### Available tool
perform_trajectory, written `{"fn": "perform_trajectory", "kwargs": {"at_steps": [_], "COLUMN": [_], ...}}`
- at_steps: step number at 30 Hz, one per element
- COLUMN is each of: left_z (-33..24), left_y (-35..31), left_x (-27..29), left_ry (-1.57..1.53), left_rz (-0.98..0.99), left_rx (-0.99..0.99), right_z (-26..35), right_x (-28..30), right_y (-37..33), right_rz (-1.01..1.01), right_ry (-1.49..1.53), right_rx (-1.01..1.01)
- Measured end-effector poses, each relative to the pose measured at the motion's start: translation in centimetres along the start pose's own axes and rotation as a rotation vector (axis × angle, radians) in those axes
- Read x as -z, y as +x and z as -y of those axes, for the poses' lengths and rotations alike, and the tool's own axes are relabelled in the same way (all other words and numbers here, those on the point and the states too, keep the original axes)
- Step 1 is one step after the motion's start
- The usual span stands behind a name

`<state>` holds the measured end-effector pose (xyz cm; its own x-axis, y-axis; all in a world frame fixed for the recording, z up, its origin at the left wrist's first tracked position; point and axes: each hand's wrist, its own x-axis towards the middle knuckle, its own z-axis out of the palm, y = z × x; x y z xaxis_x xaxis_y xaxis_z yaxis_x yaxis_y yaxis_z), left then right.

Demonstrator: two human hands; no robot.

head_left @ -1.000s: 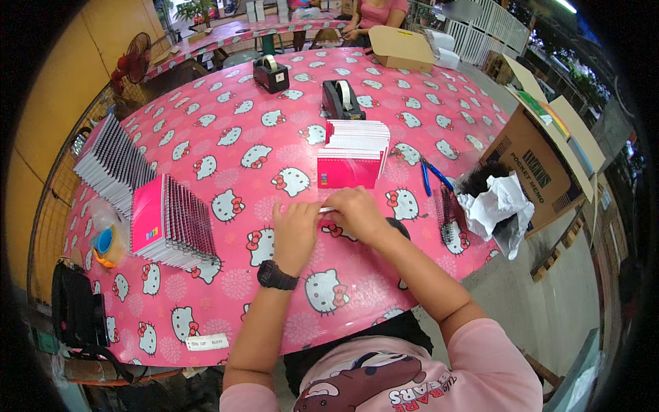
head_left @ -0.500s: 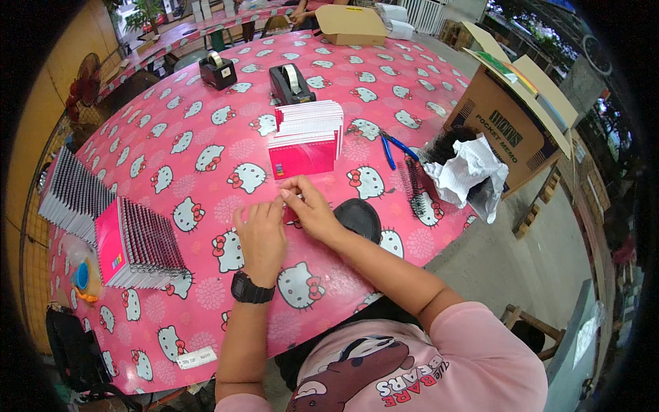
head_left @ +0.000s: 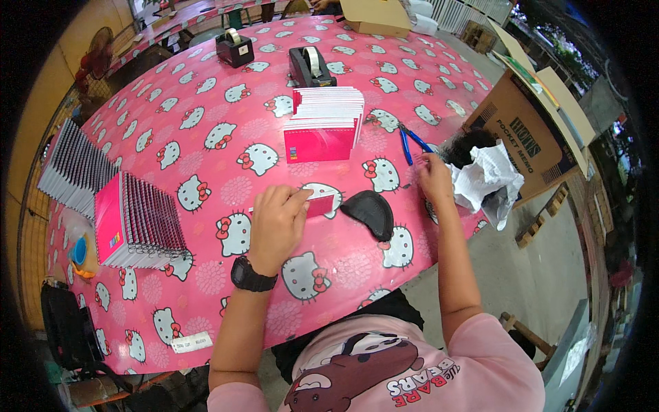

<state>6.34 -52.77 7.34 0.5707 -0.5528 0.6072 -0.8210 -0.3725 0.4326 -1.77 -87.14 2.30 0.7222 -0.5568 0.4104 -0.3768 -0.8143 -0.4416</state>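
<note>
My left hand point(head_left: 276, 223) is closed on a small pink memo notebook point(head_left: 320, 206), held on edge just above the table or resting on it. My right hand point(head_left: 436, 180) reaches to the loose black spiral wires, mostly hidden under it. Its fingers are bent together, and what they grip is hidden. Blue-handled pliers point(head_left: 413, 143) lie just beyond that hand. Between my hands sits a black rounded pad point(head_left: 369, 214). Ahead stands a row of pink-covered notebooks without coils point(head_left: 319, 143).
At left stand two stacks of coil-bound notebooks point(head_left: 123, 226) point(head_left: 72, 168). Two tape dispensers point(head_left: 312, 69) point(head_left: 235, 49) sit at the back. Crumpled white paper point(head_left: 484, 177) and a large cardboard box point(head_left: 525, 130) are at right. An open carton point(head_left: 374, 17) rests at the far edge.
My right hand has left my left hand and moved right to the spiral wires. The left hand keeps the notebook, now more visible. The whole view has shifted slightly.
</note>
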Motion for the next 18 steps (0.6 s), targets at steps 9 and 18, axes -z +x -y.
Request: {"fn": "perform_trajectory", "kwargs": {"at_steps": [9,18], "left_z": [1.1,0.7], "left_y": [-0.3,-0.1], "left_x": [0.4,0.4], "left_ry": [-0.027,-0.034], "left_rz": [0.054,0.093], "left_rx": [-0.077,-0.075], "right_z": [13.4,13.4], "right_x": [3.3,2.6], "right_y": [-4.9,-4.7], "right_rz": [0.405,0.500], "right_ry": [0.540,0.692], "right_rx": [0.449,0.378]}}
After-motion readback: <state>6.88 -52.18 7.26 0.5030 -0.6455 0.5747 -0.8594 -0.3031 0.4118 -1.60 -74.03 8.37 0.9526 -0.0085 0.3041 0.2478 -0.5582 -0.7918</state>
